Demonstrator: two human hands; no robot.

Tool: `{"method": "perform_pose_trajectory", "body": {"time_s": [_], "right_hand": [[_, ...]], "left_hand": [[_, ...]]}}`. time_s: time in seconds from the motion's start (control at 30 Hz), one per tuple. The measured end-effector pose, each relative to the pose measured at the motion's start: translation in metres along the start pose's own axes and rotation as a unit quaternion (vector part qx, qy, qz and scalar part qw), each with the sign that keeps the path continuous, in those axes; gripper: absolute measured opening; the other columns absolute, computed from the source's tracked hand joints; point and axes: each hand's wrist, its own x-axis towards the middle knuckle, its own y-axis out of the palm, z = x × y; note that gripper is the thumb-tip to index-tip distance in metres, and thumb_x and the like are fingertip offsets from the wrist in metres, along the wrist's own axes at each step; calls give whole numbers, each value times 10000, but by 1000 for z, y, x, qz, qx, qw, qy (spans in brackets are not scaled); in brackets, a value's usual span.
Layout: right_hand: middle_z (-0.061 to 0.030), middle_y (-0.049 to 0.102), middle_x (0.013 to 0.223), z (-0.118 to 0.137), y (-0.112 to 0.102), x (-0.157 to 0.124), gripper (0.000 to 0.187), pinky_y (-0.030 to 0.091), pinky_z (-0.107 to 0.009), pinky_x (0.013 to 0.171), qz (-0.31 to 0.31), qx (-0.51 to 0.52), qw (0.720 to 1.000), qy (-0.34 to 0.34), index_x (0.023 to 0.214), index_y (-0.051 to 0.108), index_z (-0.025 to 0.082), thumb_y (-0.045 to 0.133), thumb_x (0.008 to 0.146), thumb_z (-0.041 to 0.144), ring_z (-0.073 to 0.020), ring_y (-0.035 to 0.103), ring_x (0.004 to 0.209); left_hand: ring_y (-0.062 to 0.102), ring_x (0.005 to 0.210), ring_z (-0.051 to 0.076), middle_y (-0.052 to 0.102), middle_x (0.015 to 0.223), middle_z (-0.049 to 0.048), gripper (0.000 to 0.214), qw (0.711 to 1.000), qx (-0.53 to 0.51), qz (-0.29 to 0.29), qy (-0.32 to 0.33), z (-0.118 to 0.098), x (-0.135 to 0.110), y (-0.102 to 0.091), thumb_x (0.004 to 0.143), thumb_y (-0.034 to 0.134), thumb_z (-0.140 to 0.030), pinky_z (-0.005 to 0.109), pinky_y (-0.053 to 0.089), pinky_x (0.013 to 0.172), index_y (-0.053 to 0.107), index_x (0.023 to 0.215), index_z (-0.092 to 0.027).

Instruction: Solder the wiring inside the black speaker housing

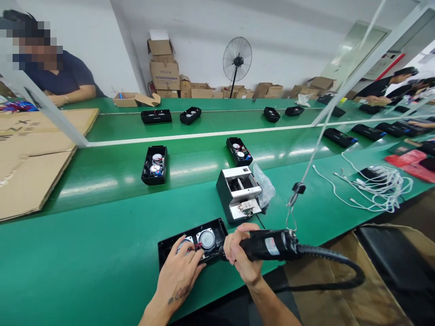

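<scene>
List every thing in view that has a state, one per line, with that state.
Speaker housing: open, drivers exposed, lying flat.
Left hand: pressing on the housing.
Right hand: closed around the electric screwdriver, tip at the housing.
Screw feeder box: standing on the table, lid open.
Fan: upright; whether running, cannot tell.

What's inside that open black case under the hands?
In the black case: one round speaker and red wires. The left hand covers another speaker.

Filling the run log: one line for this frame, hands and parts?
left hand: on open black speaker housing | right hand: grips electric screwdriver, tip at housing | screw feeder box behind | green bench
</scene>
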Motion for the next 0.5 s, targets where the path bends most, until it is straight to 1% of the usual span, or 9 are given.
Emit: {"method": "perform_pose_trajectory", "body": {"time_s": [0.17,0.37,0.5], "right_hand": [[99,496,651,-7,2,-3,223,406,-218,444,4,-1,1000,0,1266,536,325,635,1070,287,-113,446,452],[109,492,630,-8,4,-4,214,402,-212,466,21,-15,1000,9,1267,523,336,612,1081,277,-115,445,460],[100,519,635,-14,-1,-13,216,437,-245,486,21,-34,999,22,1229,526,311,644,1051,280,-126,470,462]], "left_hand": [[700,939,247,765,871,11,80,1000,-6,1,-4,-1,0,2,1030,578,-224,544,498,1112,636,1084,-215],[702,947,242,763,871,11,103,1000,-10,7,-6,0,0,0,1052,542,-236,549,519,1103,638,1081,-213],[705,946,246,748,849,13,117,1000,-9,5,-2,0,0,0,1060,532,-244,555,528,1096,639,1082,-202]]}}
